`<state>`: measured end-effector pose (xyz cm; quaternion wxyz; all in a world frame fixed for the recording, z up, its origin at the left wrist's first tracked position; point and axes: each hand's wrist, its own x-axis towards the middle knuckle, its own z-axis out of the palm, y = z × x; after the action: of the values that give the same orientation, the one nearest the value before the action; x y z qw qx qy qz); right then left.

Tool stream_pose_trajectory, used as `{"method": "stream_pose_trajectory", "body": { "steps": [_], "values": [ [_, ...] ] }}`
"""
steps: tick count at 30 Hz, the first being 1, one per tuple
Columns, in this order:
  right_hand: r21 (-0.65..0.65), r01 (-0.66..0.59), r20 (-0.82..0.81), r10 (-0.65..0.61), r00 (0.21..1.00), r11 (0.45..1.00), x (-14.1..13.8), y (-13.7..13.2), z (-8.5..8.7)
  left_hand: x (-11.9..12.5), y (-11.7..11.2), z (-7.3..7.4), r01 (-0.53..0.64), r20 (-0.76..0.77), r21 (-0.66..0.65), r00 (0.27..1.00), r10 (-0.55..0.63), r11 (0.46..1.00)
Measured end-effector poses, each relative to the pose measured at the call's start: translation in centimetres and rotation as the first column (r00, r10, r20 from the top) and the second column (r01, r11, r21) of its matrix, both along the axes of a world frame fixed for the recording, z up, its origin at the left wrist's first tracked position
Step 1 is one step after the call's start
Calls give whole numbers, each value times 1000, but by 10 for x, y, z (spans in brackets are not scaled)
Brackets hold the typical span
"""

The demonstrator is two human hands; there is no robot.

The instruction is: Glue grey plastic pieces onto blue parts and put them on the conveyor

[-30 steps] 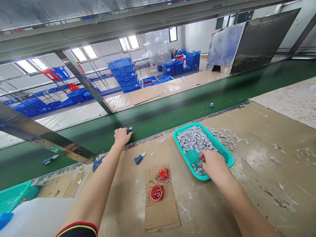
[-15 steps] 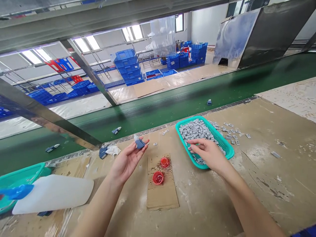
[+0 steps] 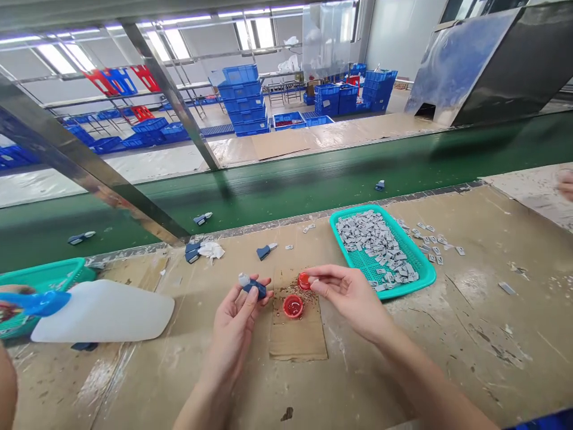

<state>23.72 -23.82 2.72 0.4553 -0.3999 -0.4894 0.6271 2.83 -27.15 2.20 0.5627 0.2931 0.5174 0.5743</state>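
Note:
My left hand (image 3: 237, 313) pinches a small blue-and-white plastic part (image 3: 252, 286) between thumb and fingertips, just left of a cardboard piece (image 3: 298, 331). My right hand (image 3: 351, 295) hovers over the cardboard with fingers pinched together above a red cap (image 3: 304, 280); whatever sits between the fingertips is too small to make out. A second red cap (image 3: 293, 306) lies on the cardboard between my hands. A teal basket (image 3: 427, 276) with several small grey parts (image 3: 376, 239) lies to the right of my right hand.
A green conveyor belt (image 3: 313, 179) runs past the bench's far edge, carrying blue parts (image 3: 203, 218). Another blue part (image 3: 265, 251) and loose grey pieces (image 3: 436, 251) lie on the bench. A white jug (image 3: 102, 310) lies at left beside another teal basket (image 3: 40, 275).
My left hand left the belt, picked up a blue part and drew it toward me. My right hand left the teal basket and moved left over the red caps.

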Motion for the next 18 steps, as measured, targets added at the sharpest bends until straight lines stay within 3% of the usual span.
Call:
{"method": "stream_pose_trajectory", "body": {
  "steps": [5, 13, 18],
  "values": [
    [-46, 91, -34, -93, 995, 995, -16, 0, -15, -1, -1, -8, 32, -47, 28, 998, -31, 999],
    [29, 310, 91, -311, 946, 950, -25, 4, -31, -4, -8, -7, 46, -91, 44, 995, -42, 998],
    [32, 334, 114, -335, 935, 942, -26, 4, -37, -3, -8, -10, 39, -170, 97, 985, -22, 995]
  ]
}}
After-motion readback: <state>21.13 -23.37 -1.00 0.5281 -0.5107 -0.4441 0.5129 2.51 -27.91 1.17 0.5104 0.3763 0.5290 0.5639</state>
